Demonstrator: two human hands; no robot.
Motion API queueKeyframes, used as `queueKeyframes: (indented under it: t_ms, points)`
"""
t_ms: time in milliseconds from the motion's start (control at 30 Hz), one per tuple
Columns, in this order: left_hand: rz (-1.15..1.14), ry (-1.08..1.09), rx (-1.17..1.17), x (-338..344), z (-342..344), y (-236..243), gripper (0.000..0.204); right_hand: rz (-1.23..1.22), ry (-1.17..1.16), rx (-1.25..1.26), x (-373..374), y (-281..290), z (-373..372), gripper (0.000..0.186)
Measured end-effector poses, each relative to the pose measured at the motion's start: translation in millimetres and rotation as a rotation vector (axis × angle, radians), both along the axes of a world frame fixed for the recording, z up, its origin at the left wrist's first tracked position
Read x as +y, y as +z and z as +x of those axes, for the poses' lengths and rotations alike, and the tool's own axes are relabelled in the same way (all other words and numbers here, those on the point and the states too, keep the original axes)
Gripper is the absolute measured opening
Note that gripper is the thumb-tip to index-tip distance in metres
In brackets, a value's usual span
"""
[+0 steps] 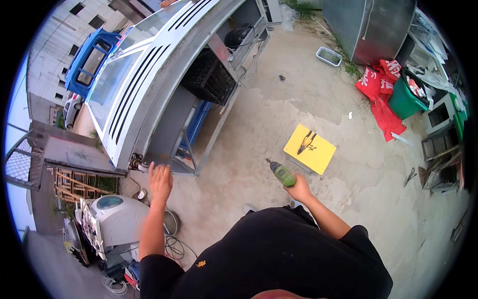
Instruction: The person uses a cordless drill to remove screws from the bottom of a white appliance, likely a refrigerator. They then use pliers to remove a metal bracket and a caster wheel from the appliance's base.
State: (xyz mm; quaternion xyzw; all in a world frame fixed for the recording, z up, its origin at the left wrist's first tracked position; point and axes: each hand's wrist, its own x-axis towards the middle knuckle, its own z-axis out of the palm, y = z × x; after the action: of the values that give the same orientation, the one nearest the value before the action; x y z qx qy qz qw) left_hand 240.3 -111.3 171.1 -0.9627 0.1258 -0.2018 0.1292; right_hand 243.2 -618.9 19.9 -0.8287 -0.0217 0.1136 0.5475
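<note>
My right hand [298, 189] is wrapped round a green power drill [283, 174], whose dark tip points away from me and a little left. My left hand [160, 182] is raised beside the lower corner of a big white cabinet [133, 94] with a glass front, tipped so that its inside faces right. Its fingers stretch out next to a small caster wheel [143, 167] at that corner; I cannot tell whether they touch it. Ahead of the drill, yellow-handled pliers [304, 143] lie on a yellow stool top [322, 155], with a small dark piece beside them.
Another person's hand [167, 3] rests at the cabinet's far end. A black finned unit [209, 79] sits inside. Left of me are a grey rounded machine [124, 219] and loose cables [177, 246]. A white tray [329, 56], red cloth [378, 94] and green bin [406, 99] stand right.
</note>
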Motion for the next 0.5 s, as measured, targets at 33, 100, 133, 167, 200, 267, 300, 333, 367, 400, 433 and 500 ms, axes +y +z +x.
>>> queueKeyframes:
  t_ms: [33,100,133,167,200,267,300,333,367,400,433,500]
  points:
    - [-0.136,0.087,0.044,-5.8,-24.7,-37.3,0.027,-0.056,-0.012,0.053,-13.3,-13.0,0.7,0.044]
    - [-0.534,0.389,0.125,-40.0,-58.9,-106.6,0.029,-0.042,-0.072,0.053,-41.8,-34.0,5.2,0.039]
    - [-0.746,0.498,0.224,-64.0,-79.6,-143.5,0.026,0.013,-0.117,0.024,-65.3,-37.3,4.7,0.036]
    - [-0.926,0.698,0.328,-91.6,-103.9,-188.5,0.026,-0.013,-0.145,-0.018,-91.5,-51.0,2.9,0.031]
    - [-1.063,0.827,0.496,-92.5,-154.2,-251.9,0.029,-0.035,-0.172,0.092,-104.8,-36.0,0.5,0.032]
    - [-1.674,1.23,1.032,-121.8,-207.1,-293.5,0.032,-0.132,-0.169,0.136,-142.8,-62.3,4.5,0.03]
    - [-1.658,1.226,1.205,-121.9,-216.9,-289.6,0.029,-0.172,-0.195,0.114,-157.4,-74.7,5.9,0.03]
    - [-1.632,1.221,1.378,-113.9,-235.5,-278.5,0.029,-0.177,-0.197,0.129,-169.9,-82.6,7.4,0.03]
    - [-1.629,1.268,1.367,-105.6,-243.0,-272.7,0.03,-0.184,-0.193,0.151,-181.8,-87.9,6.7,0.029]
    - [-0.991,0.866,1.372,-73.4,-258.3,-281.6,0.03,-0.172,-0.178,0.194,-185.7,-90.8,5.6,0.029]
    - [-0.363,0.469,1.286,-41.5,-271.4,-289.8,0.029,-0.149,-0.145,0.22,-185.8,-94.0,6.3,0.027]
    - [-1.184,1.175,0.6,-46.2,-214.1,-286.2,0.025,-0.194,-0.167,0.186,-196.0,-94.0,11.3,0.025]
